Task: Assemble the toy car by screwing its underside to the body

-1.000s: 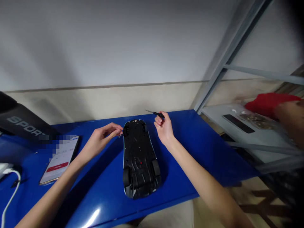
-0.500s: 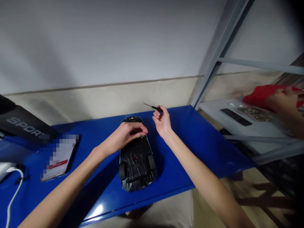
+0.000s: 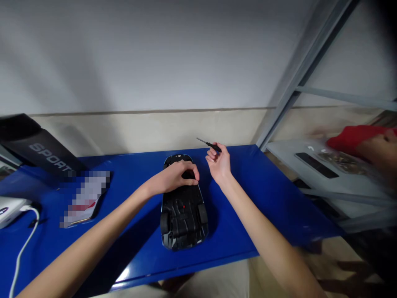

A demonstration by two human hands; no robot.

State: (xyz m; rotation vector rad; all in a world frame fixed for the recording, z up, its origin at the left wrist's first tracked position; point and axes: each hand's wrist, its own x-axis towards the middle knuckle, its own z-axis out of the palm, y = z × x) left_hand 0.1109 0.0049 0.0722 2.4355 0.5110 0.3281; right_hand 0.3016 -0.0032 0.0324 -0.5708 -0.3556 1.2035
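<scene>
A toy car (image 3: pixel 183 219) lies upside down on the blue table (image 3: pixel 248 231), its black underside and wheels facing up. My left hand (image 3: pixel 181 176) is over the car's far half, with thumb and index fingertips pressed together at its right edge. Whatever that pinch may hold is too small to make out. To the right of the car, my right hand (image 3: pixel 219 161) is raised with the palm turned up. It holds a small screwdriver (image 3: pixel 214 146) by its black handle, and the thin metal shaft points up and to the left.
On the left are a phone (image 3: pixel 87 198), a black container marked SPORT (image 3: pixel 46 149) and a white device (image 3: pixel 14 211) with a cable. Beyond a metal frame (image 3: pixel 290 95) at right, another person's hand (image 3: pixel 376 147) is at red cloth, near a dark phone (image 3: pixel 316 164).
The whole view has shifted, so the table items appear further right. My left hand still pinches at the car's right edge, and my right hand keeps the screwdriver raised.
</scene>
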